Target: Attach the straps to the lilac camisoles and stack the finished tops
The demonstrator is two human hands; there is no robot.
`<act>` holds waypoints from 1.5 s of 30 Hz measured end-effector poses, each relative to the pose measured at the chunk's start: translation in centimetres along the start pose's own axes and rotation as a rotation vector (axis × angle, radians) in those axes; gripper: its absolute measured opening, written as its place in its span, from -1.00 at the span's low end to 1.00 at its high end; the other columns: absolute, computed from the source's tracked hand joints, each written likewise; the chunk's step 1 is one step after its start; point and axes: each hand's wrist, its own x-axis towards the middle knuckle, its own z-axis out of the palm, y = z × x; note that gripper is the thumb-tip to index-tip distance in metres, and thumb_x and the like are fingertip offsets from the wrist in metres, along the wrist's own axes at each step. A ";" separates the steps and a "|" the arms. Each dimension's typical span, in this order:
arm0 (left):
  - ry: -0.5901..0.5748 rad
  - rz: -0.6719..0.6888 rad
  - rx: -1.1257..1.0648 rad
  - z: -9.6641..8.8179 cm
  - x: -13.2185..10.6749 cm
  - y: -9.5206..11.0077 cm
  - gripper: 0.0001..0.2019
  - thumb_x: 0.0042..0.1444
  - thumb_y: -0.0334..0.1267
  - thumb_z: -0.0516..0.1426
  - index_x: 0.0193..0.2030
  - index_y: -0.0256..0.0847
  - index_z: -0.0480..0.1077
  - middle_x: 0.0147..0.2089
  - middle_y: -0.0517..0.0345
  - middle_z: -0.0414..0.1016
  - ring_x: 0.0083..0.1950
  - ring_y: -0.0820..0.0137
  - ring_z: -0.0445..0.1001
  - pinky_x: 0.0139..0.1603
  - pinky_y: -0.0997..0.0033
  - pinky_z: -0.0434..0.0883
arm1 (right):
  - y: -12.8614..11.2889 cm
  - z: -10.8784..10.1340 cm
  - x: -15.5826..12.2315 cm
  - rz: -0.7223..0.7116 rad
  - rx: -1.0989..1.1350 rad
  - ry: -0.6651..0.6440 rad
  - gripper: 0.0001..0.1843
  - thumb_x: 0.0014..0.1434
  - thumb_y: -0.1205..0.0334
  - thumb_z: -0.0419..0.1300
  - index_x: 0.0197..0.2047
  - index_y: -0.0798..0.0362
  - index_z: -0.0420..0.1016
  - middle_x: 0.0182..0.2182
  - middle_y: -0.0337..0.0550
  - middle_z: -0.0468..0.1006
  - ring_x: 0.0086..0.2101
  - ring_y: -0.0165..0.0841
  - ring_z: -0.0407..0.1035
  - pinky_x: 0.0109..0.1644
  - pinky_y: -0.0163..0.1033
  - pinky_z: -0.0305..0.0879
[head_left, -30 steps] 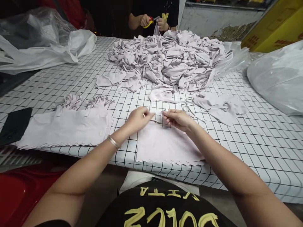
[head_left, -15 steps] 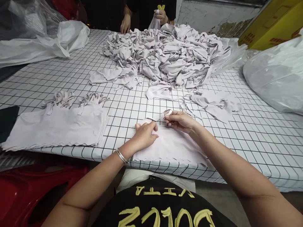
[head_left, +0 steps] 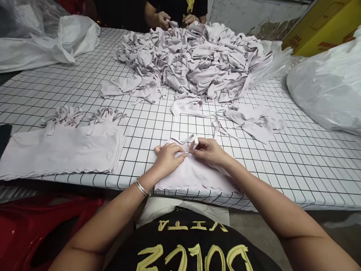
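A flat pale lilac garment piece (head_left: 194, 177) with a scalloped hem lies at the near edge of the grid-patterned table (head_left: 282, 165). My left hand (head_left: 167, 160) rests on its top edge with fingers curled, pinching a thin strap. My right hand (head_left: 207, 150) pinches the same strap (head_left: 191, 140) right beside it; the fingertips of both hands nearly touch. A silver bangle circles my left wrist.
A neat stack of finished lilac pieces (head_left: 60, 150) lies at the left. A big heap of crumpled lilac fabric (head_left: 197, 60) fills the far middle, loose pieces (head_left: 254, 120) in front. Another person's hands (head_left: 169, 19) work at the far edge. Plastic bags (head_left: 327, 90) sit right and left.
My hands have drawn back toward me and come together on the garment's top edge. The other person's hands have dropped onto the heap; the scissors are out of sight.
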 end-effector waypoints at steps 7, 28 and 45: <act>0.017 0.011 0.006 0.4 -0.1 -0.2 -0.90 0.10 -0.24 0.18 -0.40 -0.14 0.47 -0.23 0.27 0.55 -0.07 0.31 0.39 0.01 0.18 0.01 | 0.4 0.1 -0.1 0.003 -0.053 -0.025 -0.87 0.00 0.22 0.29 -0.38 0.08 0.48 -0.46 -0.25 0.48 -0.44 -0.44 0.32 -0.31 -0.27 0.27; -0.001 0.011 0.006 0.5 0.0 -0.5 -0.92 0.04 -0.31 0.15 -0.44 -0.19 0.44 -0.27 0.23 0.53 -0.09 0.31 0.41 0.01 0.16 0.02 | 1.2 2.0 0.1 -0.096 -0.055 0.057 -0.91 0.01 0.24 0.27 -0.42 0.09 0.47 -0.46 -0.24 0.49 -0.42 -0.41 0.34 -0.33 -0.28 0.27; -0.348 0.068 0.168 -4.5 -0.6 -2.3 -0.61 0.06 -0.16 0.20 0.04 -0.08 0.30 0.10 0.13 0.46 0.03 0.16 0.38 0.03 0.16 0.19 | -3.4 1.2 6.5 0.327 0.520 -0.215 -0.89 0.15 0.26 0.26 -0.30 0.13 0.45 -0.33 -0.06 0.60 -0.34 -0.37 0.49 -0.19 -0.23 0.44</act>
